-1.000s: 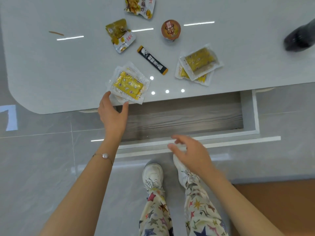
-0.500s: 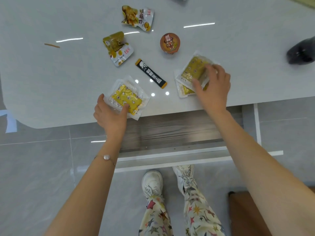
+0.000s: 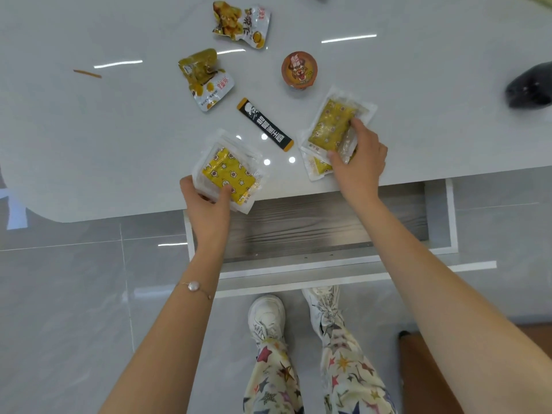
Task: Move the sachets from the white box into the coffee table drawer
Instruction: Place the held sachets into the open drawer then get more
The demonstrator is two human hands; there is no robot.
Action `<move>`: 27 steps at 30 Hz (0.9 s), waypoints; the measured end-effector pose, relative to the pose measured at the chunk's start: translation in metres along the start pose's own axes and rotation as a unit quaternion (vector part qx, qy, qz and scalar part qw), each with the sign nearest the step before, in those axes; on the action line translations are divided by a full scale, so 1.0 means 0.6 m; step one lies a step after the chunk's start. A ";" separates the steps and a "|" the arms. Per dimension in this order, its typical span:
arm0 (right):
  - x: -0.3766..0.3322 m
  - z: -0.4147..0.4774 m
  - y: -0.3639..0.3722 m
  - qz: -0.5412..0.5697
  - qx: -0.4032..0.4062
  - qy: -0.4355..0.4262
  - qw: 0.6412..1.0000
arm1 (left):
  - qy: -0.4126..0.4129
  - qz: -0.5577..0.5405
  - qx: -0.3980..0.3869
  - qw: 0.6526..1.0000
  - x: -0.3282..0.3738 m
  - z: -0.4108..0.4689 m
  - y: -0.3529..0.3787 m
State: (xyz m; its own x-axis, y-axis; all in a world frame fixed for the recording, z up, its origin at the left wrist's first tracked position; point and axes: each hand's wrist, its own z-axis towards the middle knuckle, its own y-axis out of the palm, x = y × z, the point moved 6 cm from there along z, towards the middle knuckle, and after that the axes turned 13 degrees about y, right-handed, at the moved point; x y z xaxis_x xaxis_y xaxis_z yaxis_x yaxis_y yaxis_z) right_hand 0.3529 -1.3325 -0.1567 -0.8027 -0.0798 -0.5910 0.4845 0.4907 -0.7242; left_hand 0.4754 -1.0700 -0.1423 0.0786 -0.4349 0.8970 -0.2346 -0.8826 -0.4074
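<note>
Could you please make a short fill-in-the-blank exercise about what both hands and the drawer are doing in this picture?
1. The left hand grips a ____ star-patterned packet.
2. The right hand rests on packets lying on the ____.
3. The drawer under the tabletop stands ____.

Missing words: yellow; table; open

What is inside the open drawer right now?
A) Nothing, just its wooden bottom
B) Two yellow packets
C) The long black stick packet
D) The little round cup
A: the drawer shows only its bare wood-grain bottom, while the yellow packets, the cup and the black stick packet all lie on the table.
</note>
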 end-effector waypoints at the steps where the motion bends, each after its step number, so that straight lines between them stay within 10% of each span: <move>1: -0.003 -0.004 0.004 0.034 -0.006 0.000 0.999 | 0.002 -0.013 0.003 1.000 0.002 -0.006 0.000; 14: 0.107 -0.185 -0.015 0.156 -0.227 0.123 0.953 | -0.172 -0.047 -0.213 0.961 -0.116 -0.110 -0.002; 27: 0.155 -0.114 0.223 0.102 -0.308 0.214 0.921 | -0.268 0.080 -0.113 0.953 -0.267 -0.056 -0.008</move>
State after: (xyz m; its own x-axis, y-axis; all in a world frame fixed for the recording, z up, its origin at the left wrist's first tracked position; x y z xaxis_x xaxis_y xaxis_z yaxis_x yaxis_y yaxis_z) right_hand 0.3193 -1.2151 -0.2841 -0.8440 0.3536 -0.4032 0.4573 0.8673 -0.1968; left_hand 0.4312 -0.9899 -0.2779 0.4938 -0.6433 0.5851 -0.4827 -0.7624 -0.4310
